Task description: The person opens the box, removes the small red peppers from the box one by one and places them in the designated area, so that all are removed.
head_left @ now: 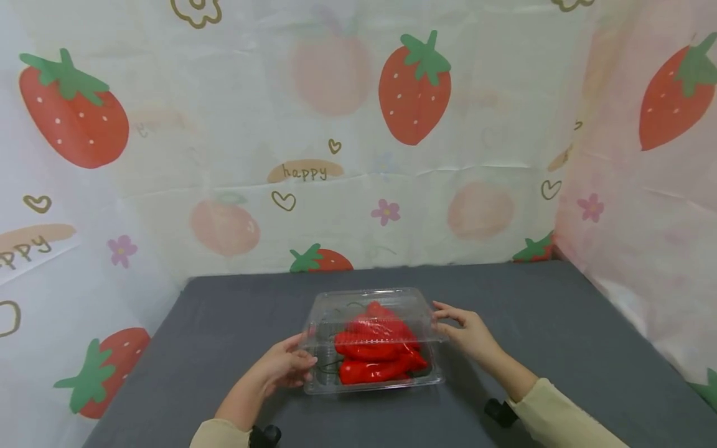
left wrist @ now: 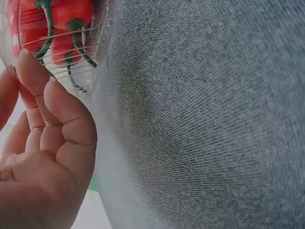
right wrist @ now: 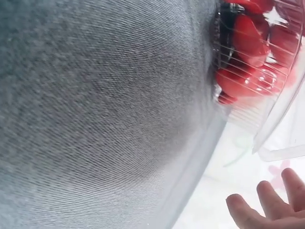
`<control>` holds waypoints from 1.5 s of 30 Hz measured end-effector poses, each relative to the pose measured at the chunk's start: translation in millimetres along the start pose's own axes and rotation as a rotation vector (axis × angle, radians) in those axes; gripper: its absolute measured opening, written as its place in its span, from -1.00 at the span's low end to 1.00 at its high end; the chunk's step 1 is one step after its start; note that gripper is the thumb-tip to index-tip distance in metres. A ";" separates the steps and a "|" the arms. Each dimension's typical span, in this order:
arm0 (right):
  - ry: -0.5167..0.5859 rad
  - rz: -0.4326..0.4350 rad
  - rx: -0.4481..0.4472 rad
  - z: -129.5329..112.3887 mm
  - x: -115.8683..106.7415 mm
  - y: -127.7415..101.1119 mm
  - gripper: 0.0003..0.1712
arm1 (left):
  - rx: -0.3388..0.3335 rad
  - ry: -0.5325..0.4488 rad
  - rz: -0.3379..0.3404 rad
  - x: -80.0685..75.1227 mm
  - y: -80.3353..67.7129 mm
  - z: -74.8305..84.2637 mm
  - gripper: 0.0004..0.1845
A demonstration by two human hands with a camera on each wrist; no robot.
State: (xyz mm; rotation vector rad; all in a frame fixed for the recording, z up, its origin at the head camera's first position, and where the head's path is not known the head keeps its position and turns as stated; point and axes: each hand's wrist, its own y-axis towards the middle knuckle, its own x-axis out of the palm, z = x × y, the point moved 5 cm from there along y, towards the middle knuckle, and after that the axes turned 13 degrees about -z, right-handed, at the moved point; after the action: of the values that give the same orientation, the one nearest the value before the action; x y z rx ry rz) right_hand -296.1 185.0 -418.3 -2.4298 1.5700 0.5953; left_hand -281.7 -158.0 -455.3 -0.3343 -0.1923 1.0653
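Note:
A clear plastic clamshell box (head_left: 325,387) stands on the dark tabletop, filled with several shiny red peppers (head_left: 372,372) with green stems. Its hinged lid (head_left: 366,298) is tilted over the peppers, with its front edge raised above the base. At the box's left side, my left hand (head_left: 282,367) pinches the lid's edge; in the left wrist view its other fingers are bent beside the wall. My right hand (head_left: 470,333) holds the lid's right edge. Three of its fingertips (right wrist: 267,195) show below the lid's corner in the right wrist view, while its thumb is out of that frame.
The dark grey tabletop (head_left: 241,311) spreads around the box. A strawberry-printed cloth (head_left: 246,143) hangs behind it and along both sides. Black wrist bands (head_left: 500,412) sit at the cuffs of light sleeves.

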 end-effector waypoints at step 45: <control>0.086 0.199 0.106 -6.3 -23.0 46.2 -0.61 | -0.050 -0.055 0.015 0.6 0.6 -1.6 -0.27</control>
State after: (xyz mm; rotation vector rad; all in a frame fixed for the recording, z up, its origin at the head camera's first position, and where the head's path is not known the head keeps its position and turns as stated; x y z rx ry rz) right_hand -344.7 182.2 -400.1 -2.2670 1.8432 0.4322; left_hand -281.4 -157.5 -457.0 -0.3524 -0.2661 1.0862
